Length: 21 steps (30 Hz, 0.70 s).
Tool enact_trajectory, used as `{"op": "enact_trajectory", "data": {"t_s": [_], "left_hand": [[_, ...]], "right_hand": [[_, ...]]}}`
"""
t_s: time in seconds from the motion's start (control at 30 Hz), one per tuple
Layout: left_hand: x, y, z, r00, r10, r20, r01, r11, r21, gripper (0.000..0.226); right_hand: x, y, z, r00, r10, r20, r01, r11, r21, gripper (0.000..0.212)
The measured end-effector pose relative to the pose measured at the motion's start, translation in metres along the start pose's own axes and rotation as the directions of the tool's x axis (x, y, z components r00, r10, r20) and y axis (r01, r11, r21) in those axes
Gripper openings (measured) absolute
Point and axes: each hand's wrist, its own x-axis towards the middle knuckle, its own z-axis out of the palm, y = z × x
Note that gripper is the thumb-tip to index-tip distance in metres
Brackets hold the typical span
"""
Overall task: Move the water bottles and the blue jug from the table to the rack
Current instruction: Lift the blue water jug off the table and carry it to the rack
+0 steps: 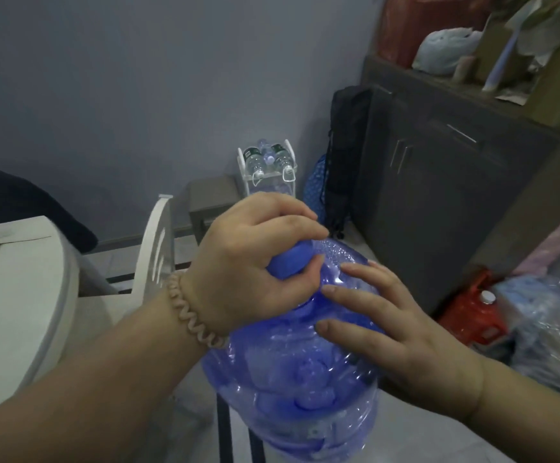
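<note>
My left hand (255, 259) clamped round blue jug (292, 355) neck to carry the weight, right hand (382, 325) flat and open steadying it; rack (267, 168) already holds water bottles (255, 162)

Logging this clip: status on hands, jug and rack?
Left hand clamped on the blue jug at its cap; right hand flat on its shoulder. Water bottles already on the rack. White chair beside the path.

The white rack (267, 175) by the wall carries clear water bottles (268, 160) lying flat
</note>
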Motion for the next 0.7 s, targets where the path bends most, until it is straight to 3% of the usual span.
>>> {"op": "enact_trajectory", "data": {"t_s": [0.3, 0.7], "left_hand": [[0.035, -0.085, 0.045, 0.999, 0.020, 0.036, -0.018, 0.997, -0.071, 0.020], [0.079, -0.225, 0.047, 1.000, 0.027, -0.014, -0.028, 0.998, -0.047, 0.015]], "right_hand": [[0.022, 0.074, 0.027, 0.996, 0.067, 0.067, -0.066, 0.998, -0.012, 0.035], [0.113, 0.182, 0.088, 0.996, 0.010, 0.087, -0.005, 0.998, -0.057, 0.039]]}}
